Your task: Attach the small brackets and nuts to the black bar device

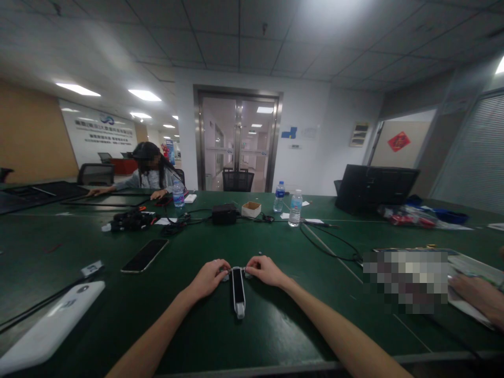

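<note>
A slim white pen-like device with a long black face (238, 287) lies on the green table, its pale tip pointing toward me. At its far end, my left hand (211, 275) is closed in a pinch on the left side. My right hand (265, 270) pinches at the same end from the right. Small greyish bits show beneath the fingertips of both hands, too small to name. Whether the fingers grip the device itself or those bits, I cannot tell. Just beyond the right fingertips lies a tiny object (260, 253).
Left of my hands lie a dark phone (145, 255) and a white device (55, 320). Ahead are a black box (224, 214), a small open carton (251, 209), cables and water bottles (295, 208). A person (151, 173) sits across; another person's hand (472, 291) is at right.
</note>
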The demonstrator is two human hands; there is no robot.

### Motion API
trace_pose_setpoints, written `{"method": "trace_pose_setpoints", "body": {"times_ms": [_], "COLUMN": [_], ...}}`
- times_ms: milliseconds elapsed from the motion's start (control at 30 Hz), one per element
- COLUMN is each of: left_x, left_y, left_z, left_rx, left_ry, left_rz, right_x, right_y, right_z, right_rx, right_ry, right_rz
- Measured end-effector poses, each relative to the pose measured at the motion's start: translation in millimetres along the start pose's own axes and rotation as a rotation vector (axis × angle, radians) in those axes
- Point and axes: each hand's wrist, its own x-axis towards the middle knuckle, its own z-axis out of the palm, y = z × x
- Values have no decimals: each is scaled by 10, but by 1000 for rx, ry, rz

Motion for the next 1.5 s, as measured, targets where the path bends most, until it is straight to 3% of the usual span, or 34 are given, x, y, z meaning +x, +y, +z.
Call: {"method": "trace_pose_setpoints", "body": {"times_ms": [867, 1033, 1500], "left_x": [-15, -7, -15], "left_y": [105, 94, 57], "left_z": [-65, -54, -40], "left_rx": [24, 45, 16], "left_ry": [-44, -42, -19], "left_rz": [-62, -22, -14], "right_x": [-74, -77, -44], "right_y": [-158, -192, -61], "right_z": [-39, -47, -10], "right_rx": [-103, -119, -186], "right_ry": [-7, -8, 83], "right_rz": [-66, -41, -174]}}
